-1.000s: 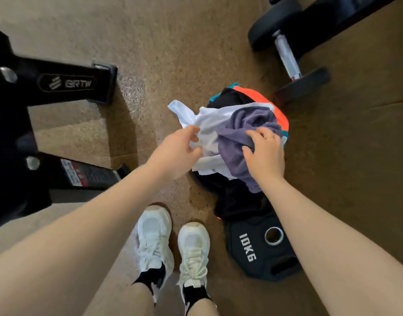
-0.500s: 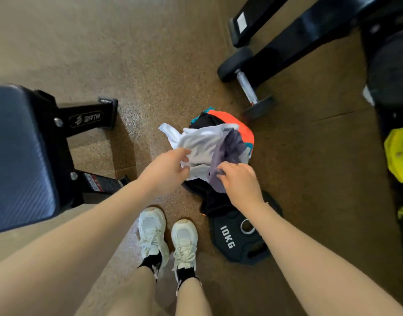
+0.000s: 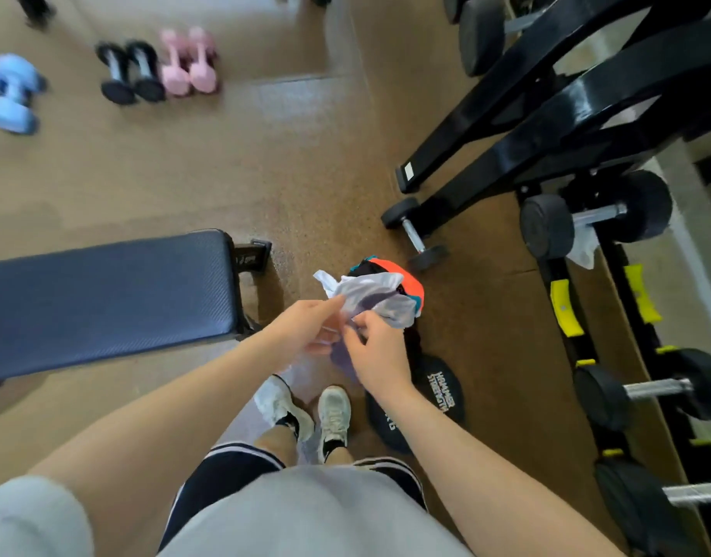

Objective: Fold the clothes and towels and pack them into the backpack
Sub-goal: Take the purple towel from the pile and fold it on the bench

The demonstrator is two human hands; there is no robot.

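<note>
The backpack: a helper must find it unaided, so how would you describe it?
Start at the blue bench; right of its end, on the floor, lies a loose black dumbbell. The backpack lies just below it, black with orange and teal trim, the only brightly coloured bag there.

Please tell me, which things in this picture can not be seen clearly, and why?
- Backpack, head view: only an orange and black part shows; the white cloth covers the opening.
- Purple cloth, head view: mostly hidden by the right hand and blurred, so garment or towel is unclear.
- Left hand: its grip is smeared by motion.
- Weight plate: the right arm cuts off its number.
</note>
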